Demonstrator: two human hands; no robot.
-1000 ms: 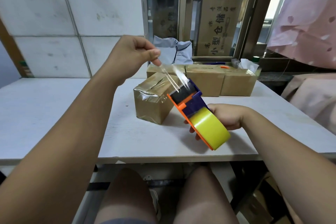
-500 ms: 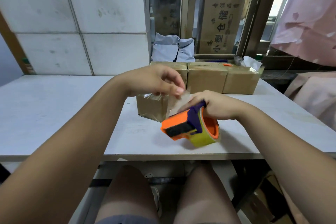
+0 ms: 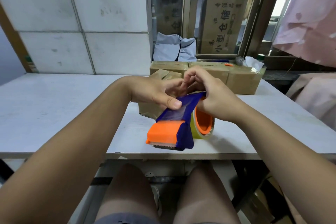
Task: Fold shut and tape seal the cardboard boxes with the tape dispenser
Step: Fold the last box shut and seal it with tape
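Observation:
The tape dispenser (image 3: 172,129), blue and orange with a yellowish tape roll (image 3: 201,125), is held above the table's front edge, its toothed blade toward me. My right hand (image 3: 214,100) grips its rear, fingers curled round the frame. My left hand (image 3: 160,92) holds the blue top plate, thumb pressed on the clear tape lying over it. Behind both hands sits a small cardboard box (image 3: 163,78) wrapped in glossy tape, mostly hidden by them.
A row of three taped cardboard boxes (image 3: 241,80) stands at the back of the white table (image 3: 54,111). A tiled wall rises at the left. Pink cloth hangs at the right. My knees are under the table's front edge.
My left hand came down from pulling tape in the air to the dispenser. The dispenser turned so its blade faces me, and both hands now hold it close together.

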